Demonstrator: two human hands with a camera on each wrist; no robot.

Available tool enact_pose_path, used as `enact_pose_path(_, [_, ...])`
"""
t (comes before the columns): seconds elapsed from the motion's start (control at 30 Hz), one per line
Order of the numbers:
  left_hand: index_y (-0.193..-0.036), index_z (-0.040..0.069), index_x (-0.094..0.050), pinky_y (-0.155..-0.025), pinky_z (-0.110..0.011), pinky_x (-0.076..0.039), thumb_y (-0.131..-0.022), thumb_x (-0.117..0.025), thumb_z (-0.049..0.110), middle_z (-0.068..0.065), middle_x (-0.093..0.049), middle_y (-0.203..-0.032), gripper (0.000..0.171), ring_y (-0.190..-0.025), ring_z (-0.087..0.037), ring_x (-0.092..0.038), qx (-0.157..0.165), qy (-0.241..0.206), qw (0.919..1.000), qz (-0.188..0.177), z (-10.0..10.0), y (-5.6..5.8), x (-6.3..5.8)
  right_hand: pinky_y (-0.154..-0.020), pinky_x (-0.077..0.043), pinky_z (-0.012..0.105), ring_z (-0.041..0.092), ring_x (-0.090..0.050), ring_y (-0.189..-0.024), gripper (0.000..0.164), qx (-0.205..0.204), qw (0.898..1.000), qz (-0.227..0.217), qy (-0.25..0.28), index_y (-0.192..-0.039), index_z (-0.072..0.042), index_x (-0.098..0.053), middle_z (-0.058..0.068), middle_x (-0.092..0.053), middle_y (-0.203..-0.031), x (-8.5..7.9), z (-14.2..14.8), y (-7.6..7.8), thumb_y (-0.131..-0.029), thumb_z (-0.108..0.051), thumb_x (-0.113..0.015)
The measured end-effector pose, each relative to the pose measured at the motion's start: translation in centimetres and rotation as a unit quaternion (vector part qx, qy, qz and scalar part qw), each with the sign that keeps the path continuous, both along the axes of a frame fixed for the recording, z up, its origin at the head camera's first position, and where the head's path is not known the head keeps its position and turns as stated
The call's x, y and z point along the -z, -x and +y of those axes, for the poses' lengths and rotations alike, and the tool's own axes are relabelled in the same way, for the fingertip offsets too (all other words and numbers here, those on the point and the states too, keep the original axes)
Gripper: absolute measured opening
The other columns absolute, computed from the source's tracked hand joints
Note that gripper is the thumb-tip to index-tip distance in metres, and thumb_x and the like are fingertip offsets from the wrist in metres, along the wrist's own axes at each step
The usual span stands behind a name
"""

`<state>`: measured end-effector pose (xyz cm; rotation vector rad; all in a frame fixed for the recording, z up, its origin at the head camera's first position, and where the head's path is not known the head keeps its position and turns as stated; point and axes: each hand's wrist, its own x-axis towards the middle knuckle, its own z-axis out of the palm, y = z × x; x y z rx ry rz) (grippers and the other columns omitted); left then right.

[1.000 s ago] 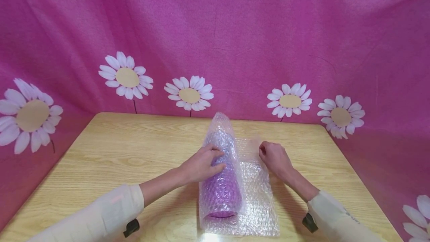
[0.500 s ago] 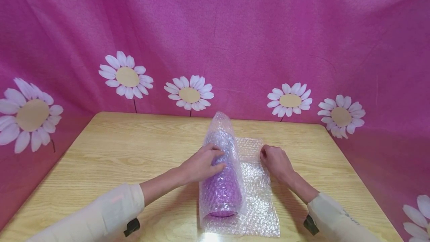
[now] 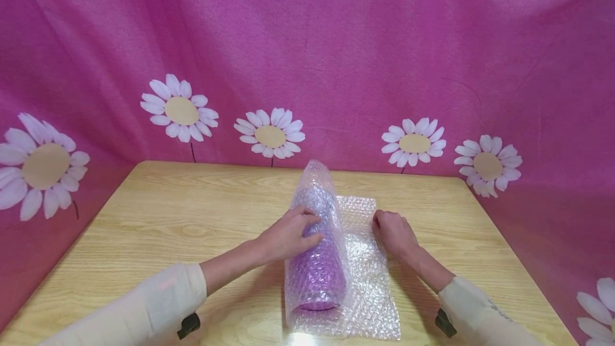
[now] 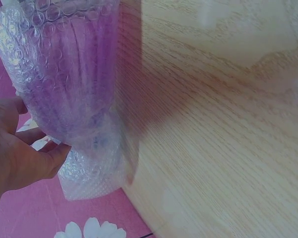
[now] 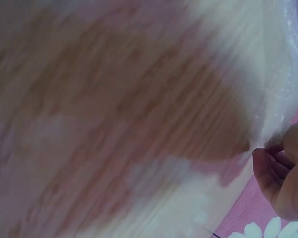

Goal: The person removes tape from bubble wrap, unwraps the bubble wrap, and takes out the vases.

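Note:
A purple, ribbed, tapering object point(image 3: 318, 282) lies wrapped in clear bubble wrap point(image 3: 367, 282), its wide round end towards me in the head view. My left hand point(image 3: 288, 233) rests on the roll from the left, thumb and fingers apart. In the left wrist view, the fingertips of the left hand point(image 4: 27, 148) touch the film around the object's narrower part. To the right, a flat flap of the wrap stretches over the table. My right hand point(image 3: 396, 233) pinches the flap's edge, and the right wrist view shows the film gathered at its fingertips point(image 5: 260, 157).
The wooden table point(image 3: 202, 202) has its back edge against a magenta cloth point(image 3: 336, 68) printed with white daisies, which also rises at both sides. Dark clips point(image 3: 188, 325) sit under the sleeves near the wrists.
My right hand has shifted slightly right and down along the flap, whose far corner now lies uncovered and flatter. The left hand and the wrapped object have stayed in place.

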<state>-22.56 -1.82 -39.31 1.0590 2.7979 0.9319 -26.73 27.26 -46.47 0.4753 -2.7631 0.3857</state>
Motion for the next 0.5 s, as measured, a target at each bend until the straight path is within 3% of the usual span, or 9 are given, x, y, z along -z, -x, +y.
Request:
enact_pose_path(0.27, [-0.127,-0.008,-0.063,-0.106,-0.043,-0.043,-0.095,-0.066,0.02,-0.022,-0.059,-0.129,0.042,-0.124,-0.033,-0.053,0.001,0.0,1.0,-0.007,-0.08,-0.03,0.09,-0.05,-0.049,0.037,0.019,-0.053,-0.057,0.013,0.004,1.0,-0.017,-0.015,-0.076,-0.003,-0.06,0.004,-0.053,-0.064,0.3,0.03,-0.07,-0.087,0.003,-0.063])
enact_pose_path(0.5, [-0.128,-0.007,-0.063,-0.106,-0.042,-0.044,-0.096,-0.066,0.02,-0.021,-0.058,-0.13,0.042,-0.124,-0.032,-0.053,-0.005,0.002,0.9999,-0.01,-0.08,0.01,0.1,-0.052,-0.051,0.039,0.02,-0.056,-0.059,0.01,0.016,0.999,-0.034,-0.01,-0.077,-0.003,-0.062,0.006,-0.058,-0.067,-0.18,0.03,0.11,-0.086,0.001,-0.063])
